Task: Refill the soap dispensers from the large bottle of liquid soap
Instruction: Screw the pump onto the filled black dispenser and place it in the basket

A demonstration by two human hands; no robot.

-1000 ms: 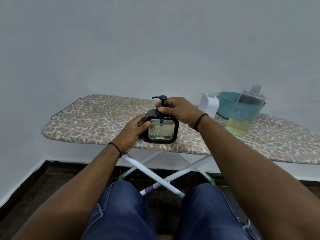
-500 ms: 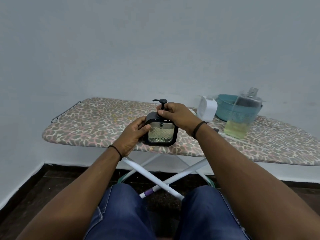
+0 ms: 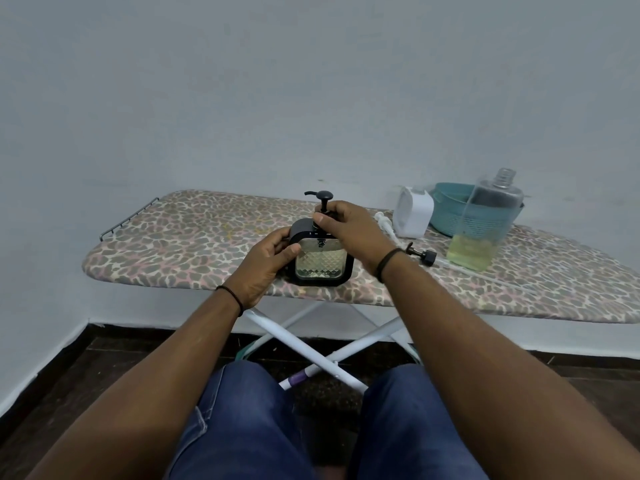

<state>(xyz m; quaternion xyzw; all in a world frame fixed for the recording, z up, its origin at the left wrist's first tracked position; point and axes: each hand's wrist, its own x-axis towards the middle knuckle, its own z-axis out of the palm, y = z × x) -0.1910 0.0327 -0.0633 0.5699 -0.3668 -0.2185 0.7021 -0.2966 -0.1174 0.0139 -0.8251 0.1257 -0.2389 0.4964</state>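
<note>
A square black-framed glass soap dispenser (image 3: 322, 261) stands on the leopard-print ironing board (image 3: 194, 237), its black pump (image 3: 320, 197) on top. My left hand (image 3: 266, 263) grips its left side. My right hand (image 3: 349, 226) pinches the pump collar at the dispenser's top. To the right stands a large clear bottle (image 3: 485, 223) with no cap, holding a little yellow liquid soap. A white dispenser (image 3: 414, 216) without its pump stands behind my right wrist.
A teal basket (image 3: 450, 209) sits at the back right behind the large bottle. A loose black pump with a long tube (image 3: 424, 254) and a white pump (image 3: 382, 221) lie on the board. The board's white crossed legs are in front of my knees.
The view has tilted down, so the board sits higher in frame. Both hands keep hold of the black dispenser; my right hand has shifted slightly on the pump collar.
</note>
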